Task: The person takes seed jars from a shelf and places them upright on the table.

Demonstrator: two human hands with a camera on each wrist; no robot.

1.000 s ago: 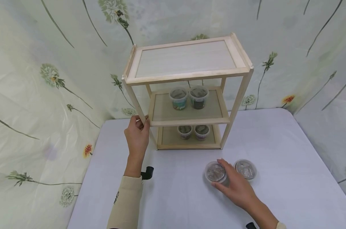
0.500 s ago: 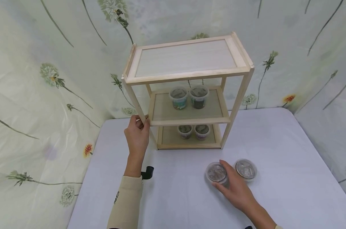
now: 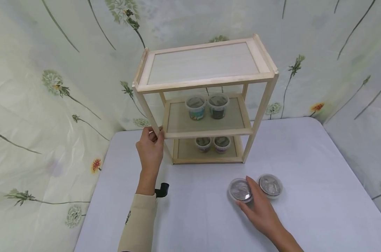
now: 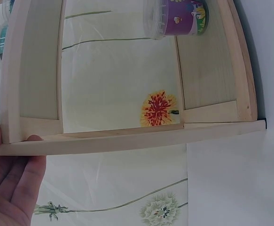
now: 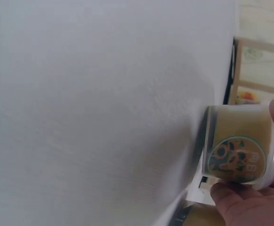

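Observation:
My left hand (image 3: 150, 147) grips the left front post of a wooden three-tier shelf (image 3: 206, 133) at the middle tier; in the left wrist view, thumb and fingers (image 4: 31, 183) lie on either side of the post. In my right hand (image 3: 262, 210) is a clear-lidded plastic tub (image 3: 240, 190), pinched by its sides near the lid. Seen from the right wrist, this tub (image 5: 240, 146) is yellowish with a round printed label, its base right at the white tabletop. A second lidded tub (image 3: 270, 185) stands just right of it, close to my fingers.
On the middle tier stand a teal tub (image 3: 196, 108) and a dark tub (image 3: 218, 106). Two smaller-looking tubs (image 3: 203, 144) sit on the bottom tier, one purple (image 4: 183, 18). Flower-patterned sheeting (image 3: 51, 122) hangs behind and beside the white table (image 3: 190, 210).
My right hand and the tub in it have shifted slightly to the right, closer to the second tub. My left hand keeps its hold on the shelf post.

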